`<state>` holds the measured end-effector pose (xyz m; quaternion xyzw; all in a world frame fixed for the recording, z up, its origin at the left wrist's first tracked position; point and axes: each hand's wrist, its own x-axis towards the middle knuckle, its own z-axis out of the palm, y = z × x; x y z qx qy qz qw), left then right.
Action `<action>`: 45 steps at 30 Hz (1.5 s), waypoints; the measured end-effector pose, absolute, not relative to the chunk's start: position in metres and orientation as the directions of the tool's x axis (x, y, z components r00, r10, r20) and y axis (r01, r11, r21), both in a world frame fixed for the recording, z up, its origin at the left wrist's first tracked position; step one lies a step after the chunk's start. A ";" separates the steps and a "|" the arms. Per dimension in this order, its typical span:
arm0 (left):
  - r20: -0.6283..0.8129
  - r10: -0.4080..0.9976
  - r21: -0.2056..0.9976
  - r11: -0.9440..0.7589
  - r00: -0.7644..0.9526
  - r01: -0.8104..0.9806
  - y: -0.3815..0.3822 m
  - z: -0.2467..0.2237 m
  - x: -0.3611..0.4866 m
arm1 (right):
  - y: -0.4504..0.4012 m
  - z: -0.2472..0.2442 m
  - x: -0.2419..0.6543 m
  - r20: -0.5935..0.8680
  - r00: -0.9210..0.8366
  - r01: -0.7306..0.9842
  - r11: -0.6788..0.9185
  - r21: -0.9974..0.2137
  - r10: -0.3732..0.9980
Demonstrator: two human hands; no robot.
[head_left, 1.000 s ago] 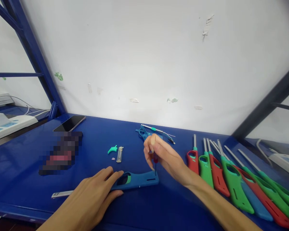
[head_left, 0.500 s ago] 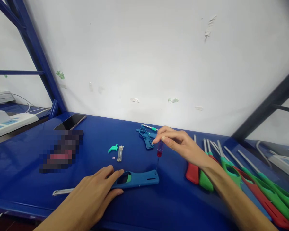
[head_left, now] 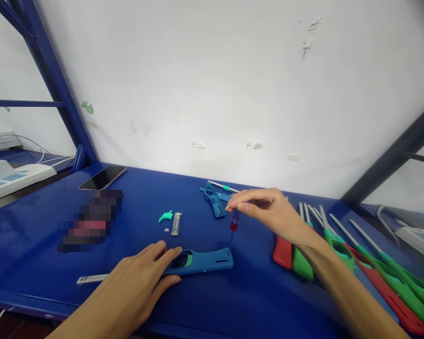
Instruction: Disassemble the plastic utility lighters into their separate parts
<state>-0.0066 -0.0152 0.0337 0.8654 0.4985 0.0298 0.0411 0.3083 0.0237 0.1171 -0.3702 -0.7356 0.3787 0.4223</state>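
A blue long-nosed gas lighter [head_left: 208, 262] lies flat near the table's front, its metal nozzle pointing left. My left hand [head_left: 144, 273] is closed around its trigger end and presses it to the table. My right hand [head_left: 265, 209] grips a screwdriver [head_left: 235, 221] with a purple and red handle. The screwdriver stands nearly upright, its tip at the right end of the lighter's handle. Behind the lighter lie a green trigger [head_left: 166, 216], a clear fuel tank [head_left: 175, 224] and a tiny pinkish piece [head_left: 167, 230]. Opened blue casing halves [head_left: 215, 201] lie farther back.
Several red, green and blue lighters [head_left: 374, 273] are spread along the right side. A metal nozzle rod [head_left: 223, 186] lies near the wall. At the left are a phone [head_left: 104, 177], a blurred dark item [head_left: 92, 221] and a white power strip [head_left: 19, 179].
My right hand's fingers have shifted slightly on top of the screwdriver handle. The screwdriver tip stays at the same spot, and my left hand and the lighter hold still.
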 end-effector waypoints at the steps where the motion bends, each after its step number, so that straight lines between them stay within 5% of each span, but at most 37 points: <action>1: 0.010 0.866 0.099 -0.498 0.499 0.862 -0.015 0.033 -0.007 | 0.023 0.118 0.308 0.341 -0.388 0.237 0.450 -0.861 0.856; 45: 0.024 0.864 0.127 -0.502 0.503 0.856 -0.018 0.036 -0.007 | 0.020 0.115 0.305 0.324 -0.487 0.116 0.428 -0.896 0.811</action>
